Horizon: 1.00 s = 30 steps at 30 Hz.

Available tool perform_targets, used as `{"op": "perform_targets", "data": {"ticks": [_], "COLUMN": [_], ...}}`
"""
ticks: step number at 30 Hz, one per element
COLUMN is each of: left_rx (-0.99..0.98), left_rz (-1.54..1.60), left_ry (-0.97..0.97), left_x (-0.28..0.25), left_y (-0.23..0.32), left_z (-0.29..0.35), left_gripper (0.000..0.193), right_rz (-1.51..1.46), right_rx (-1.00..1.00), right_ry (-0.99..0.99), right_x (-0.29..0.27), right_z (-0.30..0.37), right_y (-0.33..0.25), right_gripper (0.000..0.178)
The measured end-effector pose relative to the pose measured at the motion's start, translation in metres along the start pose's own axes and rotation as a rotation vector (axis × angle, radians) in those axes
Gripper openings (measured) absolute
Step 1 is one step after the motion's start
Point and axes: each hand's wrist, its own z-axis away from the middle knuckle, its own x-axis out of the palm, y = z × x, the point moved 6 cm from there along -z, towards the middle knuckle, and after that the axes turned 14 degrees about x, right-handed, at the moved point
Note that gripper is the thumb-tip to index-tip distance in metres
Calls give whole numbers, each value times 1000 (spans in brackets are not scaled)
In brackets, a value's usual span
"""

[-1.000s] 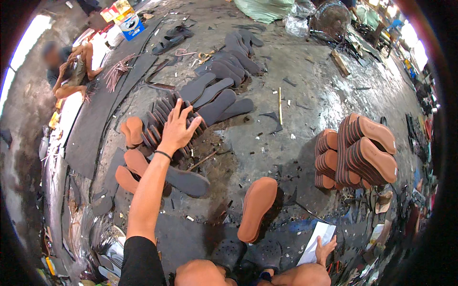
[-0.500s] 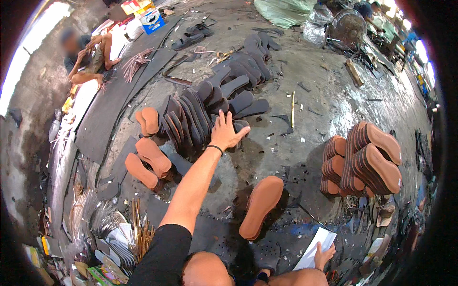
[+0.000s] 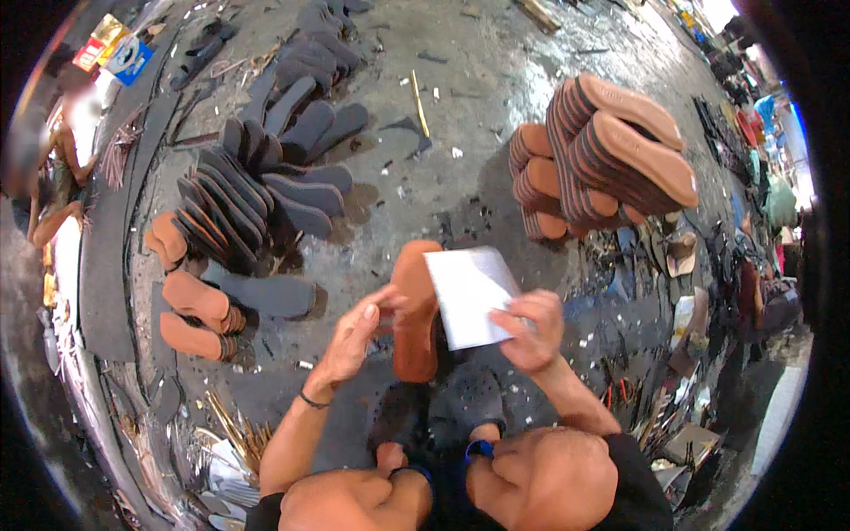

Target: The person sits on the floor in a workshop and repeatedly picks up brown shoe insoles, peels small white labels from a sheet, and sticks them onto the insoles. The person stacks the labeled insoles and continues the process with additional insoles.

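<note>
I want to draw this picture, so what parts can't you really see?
- Head view: the middle of the brown sole is hidden behind the white paper held in the right hand.
- The left hand covers that sole's left edge, so the grip is unclear.
- Lower soles in the tan stack are hidden by the top ones.
- The person at the left rim is blurred and bent by the lens.

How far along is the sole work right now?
Done-looking: tan soles stacked high at right. In hand: the right hand holds a white sheet over one tan sole that the left hand touches. Left: dark soles and a few tan ones lie fanned out at left.
</note>
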Motion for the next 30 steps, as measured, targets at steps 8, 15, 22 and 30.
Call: {"op": "perform_targets", "data": {"ticks": [8,15,22,30], "left_rx": [-58,-108,-66,-12], "left_rz": [274,154,184,257], "left_ry": [573,548,591,544], "left_x": [-7,-4,11,10], "left_y": [-42,-55,-42,-56], "left_z": [43,51,52,56], "left_gripper": [28,34,30,26], "right_rz": [-108,-460,-343,-463], "right_rx": [17,436,457,529], "right_ry": [-487,-715,-549,-488], "right_x": [95,88,101,107], "right_z": [26,11,22,28], "right_y": [-33,-48,-44,-37], "right_gripper": [43,37,18,16]}}
